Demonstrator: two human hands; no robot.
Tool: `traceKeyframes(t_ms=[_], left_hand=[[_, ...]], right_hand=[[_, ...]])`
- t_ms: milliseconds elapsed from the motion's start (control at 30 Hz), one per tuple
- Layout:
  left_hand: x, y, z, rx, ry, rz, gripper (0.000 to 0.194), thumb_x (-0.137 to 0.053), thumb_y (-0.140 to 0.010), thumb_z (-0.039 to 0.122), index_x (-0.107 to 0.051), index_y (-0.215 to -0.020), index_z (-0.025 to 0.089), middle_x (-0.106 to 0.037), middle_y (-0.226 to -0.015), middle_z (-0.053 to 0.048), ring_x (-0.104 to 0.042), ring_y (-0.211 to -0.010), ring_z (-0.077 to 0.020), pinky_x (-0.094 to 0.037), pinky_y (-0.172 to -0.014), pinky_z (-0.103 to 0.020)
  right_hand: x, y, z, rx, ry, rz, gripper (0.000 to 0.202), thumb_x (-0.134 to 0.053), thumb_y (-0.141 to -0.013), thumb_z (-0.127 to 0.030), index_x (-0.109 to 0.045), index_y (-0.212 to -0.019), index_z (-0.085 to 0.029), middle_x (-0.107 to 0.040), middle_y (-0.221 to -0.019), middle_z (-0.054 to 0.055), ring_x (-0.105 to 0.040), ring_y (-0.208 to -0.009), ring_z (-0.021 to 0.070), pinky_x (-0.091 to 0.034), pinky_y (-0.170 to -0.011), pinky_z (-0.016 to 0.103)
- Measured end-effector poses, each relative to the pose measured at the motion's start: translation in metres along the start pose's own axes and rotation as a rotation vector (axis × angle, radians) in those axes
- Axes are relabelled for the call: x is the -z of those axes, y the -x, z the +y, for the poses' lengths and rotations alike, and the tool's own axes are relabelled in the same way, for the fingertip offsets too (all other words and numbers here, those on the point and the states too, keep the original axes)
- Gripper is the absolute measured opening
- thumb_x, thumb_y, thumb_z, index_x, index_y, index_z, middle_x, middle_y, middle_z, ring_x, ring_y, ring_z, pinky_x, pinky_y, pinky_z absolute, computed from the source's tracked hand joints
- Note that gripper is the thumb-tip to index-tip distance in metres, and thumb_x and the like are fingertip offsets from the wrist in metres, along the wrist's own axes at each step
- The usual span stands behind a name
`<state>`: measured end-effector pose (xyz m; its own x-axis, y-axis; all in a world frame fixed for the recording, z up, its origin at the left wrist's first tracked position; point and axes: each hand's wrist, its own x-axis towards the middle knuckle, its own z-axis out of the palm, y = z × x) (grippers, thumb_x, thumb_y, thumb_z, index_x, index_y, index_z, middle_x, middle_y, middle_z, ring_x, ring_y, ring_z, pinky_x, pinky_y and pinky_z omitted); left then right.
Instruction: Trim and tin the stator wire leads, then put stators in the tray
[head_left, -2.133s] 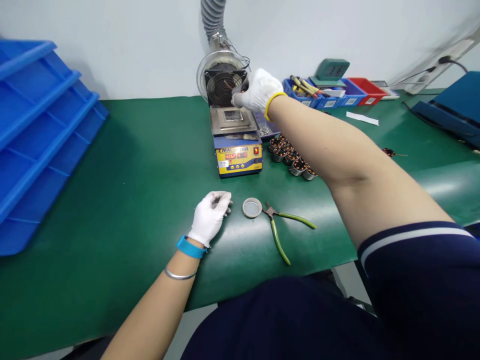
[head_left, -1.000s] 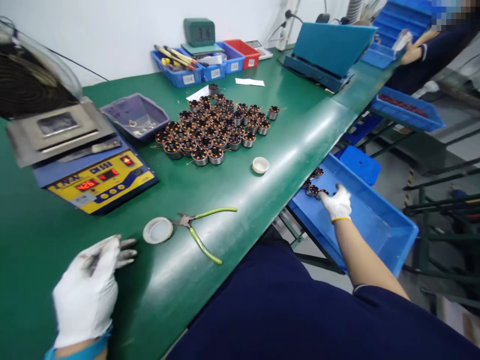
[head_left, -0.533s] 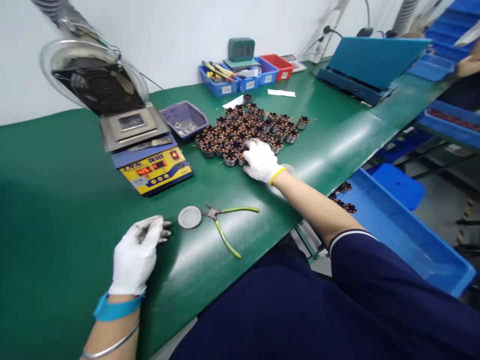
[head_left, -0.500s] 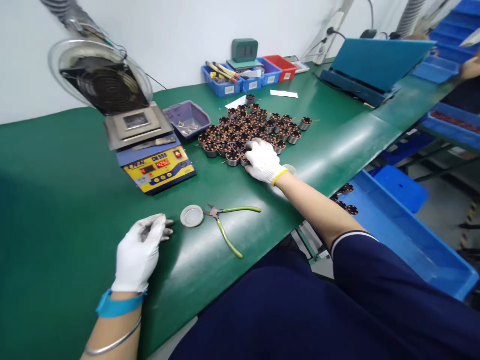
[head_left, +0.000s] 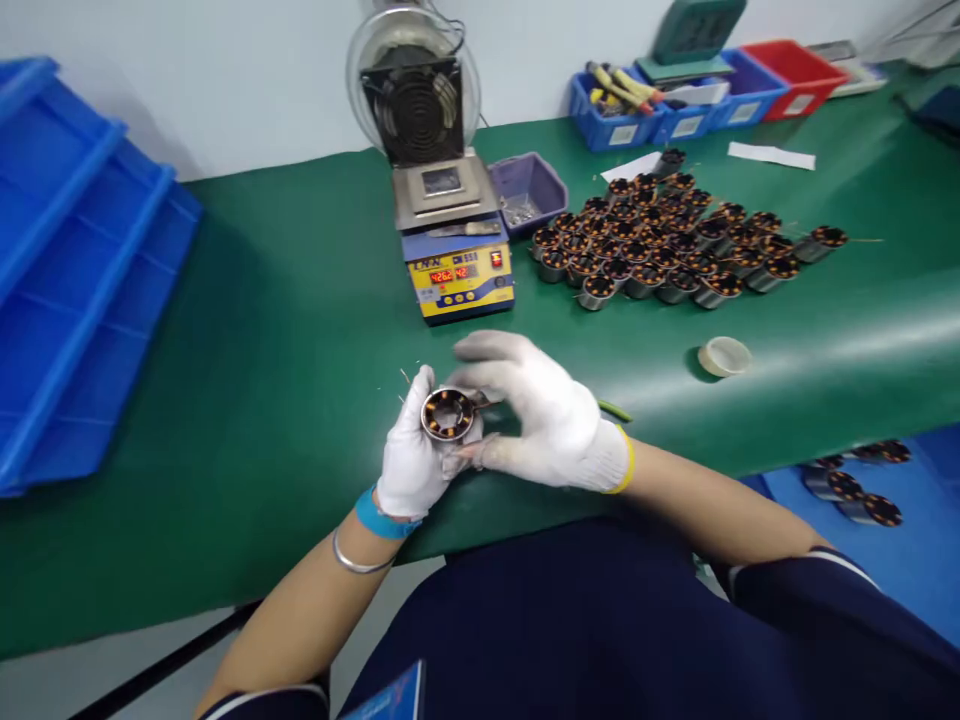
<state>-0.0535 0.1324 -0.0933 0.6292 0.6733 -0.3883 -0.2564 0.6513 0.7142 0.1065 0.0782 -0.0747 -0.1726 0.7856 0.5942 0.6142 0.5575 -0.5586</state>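
My gloved left hand [head_left: 417, 462] grips a motor stator [head_left: 448, 414], a metal ring with black insulation and copper windings, its open end turned up. My gloved right hand [head_left: 536, 410] is beside it, fingers spread and slightly blurred, with the thumb close to the stator's lower edge; whether it touches cannot be made out. Under the right hand, a pair of cutting pliers is mostly hidden; one green handle [head_left: 615, 410] shows. Thin wire ends stick out near the left fingertips. Several more stators [head_left: 645, 240] stand grouped at the back right of the table.
A yellow-fronted solder pot [head_left: 461, 285] with a round hood stands ahead, a purple tray [head_left: 529, 190] beside it. A small round dish [head_left: 724, 356] lies at right. Blue racks [head_left: 90, 290] stand left; small bins [head_left: 615, 125] line the wall. A blue crate [head_left: 930, 530] sits below the table edge.
My right hand has brought a stator from the group over to my left hand, which now holds it. My view has swung left.
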Motion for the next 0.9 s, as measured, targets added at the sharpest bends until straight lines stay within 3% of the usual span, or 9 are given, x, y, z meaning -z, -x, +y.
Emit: traceKeyframes(t_ms=[67,133,333,500,633,767,833,900], left_hand=[[0.003,-0.001,0.007,0.013,0.053,-0.020,0.073,-0.022,-0.105,0.057,-0.071,-0.074,0.013,-0.044,-0.039,-0.001,-0.027,-0.026,-0.0092,-0.022,-0.029,-0.023],[0.005,0.000,0.013,0.036,0.128,-0.057,0.080,-0.012,-0.107,0.051,-0.073,-0.074,0.012,-0.046,-0.038,-0.003,-0.025,-0.025,-0.0085,-0.022,-0.031,-0.021],[0.008,0.004,0.012,0.119,0.157,-0.151,0.084,-0.010,-0.106,0.056,-0.066,-0.060,0.013,-0.040,-0.034,-0.004,-0.029,-0.025,-0.0092,-0.025,-0.033,-0.021],[0.009,0.004,0.008,0.077,0.119,-0.122,0.072,-0.023,-0.104,0.061,-0.062,-0.063,0.016,-0.047,-0.038,-0.004,-0.032,-0.026,-0.0088,-0.027,-0.033,-0.020],[0.008,0.005,0.005,-0.057,-0.002,-0.057,0.057,-0.047,-0.096,0.064,-0.063,-0.070,0.016,-0.056,-0.044,-0.005,-0.037,-0.027,-0.0087,-0.023,-0.031,-0.019],[0.011,0.005,0.002,-0.166,-0.012,-0.013,0.036,-0.064,-0.085,0.049,-0.068,-0.078,0.014,-0.063,-0.054,-0.006,-0.045,-0.032,-0.0114,-0.027,-0.030,-0.019],[0.014,0.005,0.002,-0.079,-0.007,-0.096,0.032,-0.067,-0.080,0.045,-0.069,-0.082,0.013,-0.065,-0.058,-0.007,-0.047,-0.033,-0.0122,-0.030,-0.030,-0.021],[0.015,0.004,0.003,0.110,-0.068,-0.235,0.039,-0.065,-0.083,0.051,-0.068,-0.079,0.012,-0.065,-0.058,-0.009,-0.043,-0.029,-0.0112,-0.029,-0.029,-0.022]], right_hand=[[-0.006,0.007,0.007,-0.199,-0.108,0.055,0.062,-0.084,-0.079,-0.040,-0.061,-0.133,-0.019,-0.061,-0.138,0.015,-0.061,-0.128,0.0290,-0.057,-0.104,0.045],[-0.011,0.013,0.013,-0.282,-0.184,0.038,0.057,-0.083,-0.082,-0.037,-0.062,-0.132,-0.019,-0.065,-0.132,0.013,-0.065,-0.122,0.0271,-0.059,-0.100,0.043],[-0.022,0.010,0.018,-0.026,-0.181,0.150,0.015,-0.073,-0.093,-0.027,-0.072,-0.106,-0.021,-0.074,-0.108,0.009,-0.065,-0.121,0.0241,-0.054,-0.109,0.045],[-0.022,0.004,0.014,0.064,-0.127,0.188,0.004,-0.072,-0.092,-0.022,-0.071,-0.095,-0.021,-0.074,-0.095,0.006,-0.070,-0.106,0.0223,-0.053,-0.110,0.048],[-0.021,0.009,0.007,-0.147,-0.248,0.136,0.006,-0.068,-0.092,-0.020,-0.070,-0.086,-0.019,-0.074,-0.092,0.007,-0.070,-0.104,0.0216,-0.055,-0.104,0.044],[-0.012,0.010,0.000,-0.370,-0.351,0.026,0.012,-0.065,-0.091,-0.024,-0.068,-0.082,-0.017,-0.073,-0.092,0.007,-0.071,-0.101,0.0214,-0.058,-0.090,0.037],[-0.004,0.006,-0.002,-0.374,-0.280,-0.038,0.010,-0.065,-0.089,-0.023,-0.069,-0.083,-0.017,-0.073,-0.095,0.009,-0.071,-0.100,0.0215,-0.057,-0.088,0.036],[0.006,-0.001,-0.003,-0.320,-0.136,-0.114,0.007,-0.064,-0.087,-0.019,-0.070,-0.083,-0.017,-0.073,-0.098,0.009,-0.070,-0.100,0.0221,-0.056,-0.088,0.037]])
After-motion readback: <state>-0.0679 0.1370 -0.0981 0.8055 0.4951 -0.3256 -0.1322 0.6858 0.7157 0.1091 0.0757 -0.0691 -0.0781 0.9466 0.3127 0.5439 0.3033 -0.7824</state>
